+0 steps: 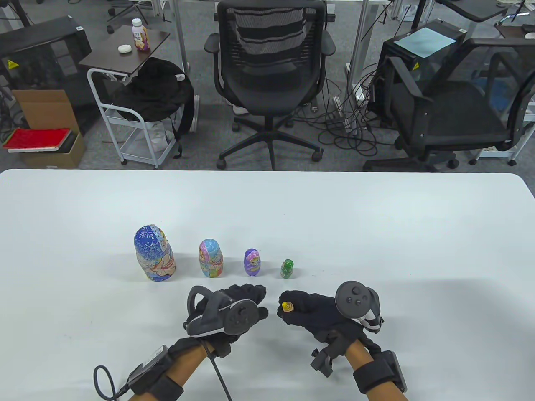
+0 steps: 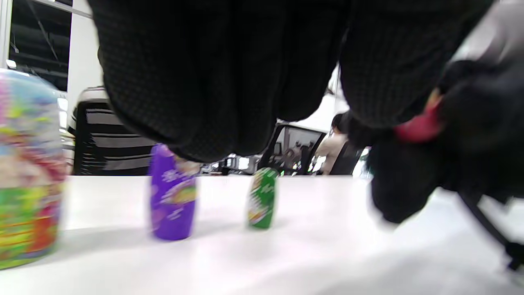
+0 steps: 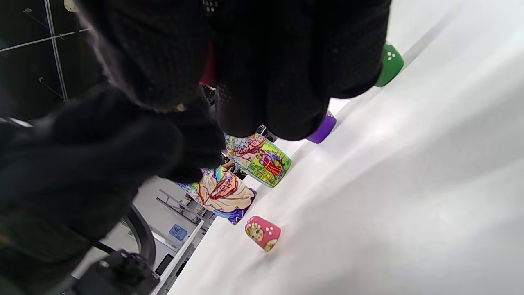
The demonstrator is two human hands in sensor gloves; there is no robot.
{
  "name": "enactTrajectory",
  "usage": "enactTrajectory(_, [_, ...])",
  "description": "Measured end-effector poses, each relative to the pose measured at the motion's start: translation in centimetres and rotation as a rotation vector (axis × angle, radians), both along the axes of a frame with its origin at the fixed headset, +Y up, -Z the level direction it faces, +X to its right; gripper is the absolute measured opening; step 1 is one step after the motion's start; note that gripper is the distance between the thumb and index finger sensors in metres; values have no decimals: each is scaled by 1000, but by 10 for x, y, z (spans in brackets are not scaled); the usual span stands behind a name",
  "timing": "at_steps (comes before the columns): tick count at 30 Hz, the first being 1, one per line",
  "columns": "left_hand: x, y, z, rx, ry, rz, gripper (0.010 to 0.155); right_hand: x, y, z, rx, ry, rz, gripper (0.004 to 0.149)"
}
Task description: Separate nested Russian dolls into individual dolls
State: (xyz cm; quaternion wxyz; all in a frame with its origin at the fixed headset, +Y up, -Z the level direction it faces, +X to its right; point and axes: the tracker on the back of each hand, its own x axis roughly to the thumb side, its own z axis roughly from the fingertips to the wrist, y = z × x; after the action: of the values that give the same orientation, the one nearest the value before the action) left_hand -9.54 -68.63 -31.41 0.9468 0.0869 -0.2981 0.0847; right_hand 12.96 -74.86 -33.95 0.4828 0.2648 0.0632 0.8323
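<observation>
Four dolls stand in a row on the white table (image 1: 376, 234): a large blue doll (image 1: 154, 259), a pastel doll (image 1: 211, 259), a purple doll (image 1: 252, 262) and a small green doll (image 1: 286, 268). My right hand (image 1: 292, 310) pinches a tiny red-and-yellow doll piece (image 1: 287, 308) just in front of the green doll; its red shows in the left wrist view (image 2: 417, 127). My left hand (image 1: 250, 298) hovers beside it with curled fingers and holds nothing I can see. A pink doll top (image 3: 263, 232) lies on the table below the left hand, hidden in the table view.
The table's far edge is well behind the dolls. Beyond it stand two black office chairs (image 1: 271, 62), a small cart (image 1: 133, 108) and loose cables. Bare table surface lies to the right of the green doll and to the left of the blue one.
</observation>
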Motion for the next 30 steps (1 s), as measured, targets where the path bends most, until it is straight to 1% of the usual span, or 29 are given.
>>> enactTrajectory(3, [15, 8, 2, -12, -47, 58, 55, 0, 0, 1, 3, 0, -2, 60])
enactTrajectory(7, [28, 10, -1, 1, -64, 56, 54, 1, 0, 0, 20, -7, 12, 61])
enactTrajectory(10, [32, 11, -3, -4, -63, 82, 48, 0, 3, 1, 17, -4, 2, 61])
enactTrajectory(12, [33, 11, -4, 1, -54, 79, 47, -1, 4, 2, 43, -18, 27, 61])
enactTrajectory(16, [37, 15, -2, 9, -54, 68, 44, -1, 4, 2, 47, -25, 22, 60])
enactTrajectory(19, [40, 16, -2, 7, -62, 57, 39, -2, 4, 3, 59, -29, 48, 60])
enactTrajectory(21, [42, 17, -2, -8, -67, 46, 39, -2, 5, 4, 86, -32, 81, 61])
enactTrajectory(26, [43, 21, -3, -17, -84, 44, 39, -3, 6, 3, 90, -25, 84, 61])
enactTrajectory(30, [39, 28, -5, 2, -83, 49, 38, 2, 8, 1, 117, -55, 128, 61])
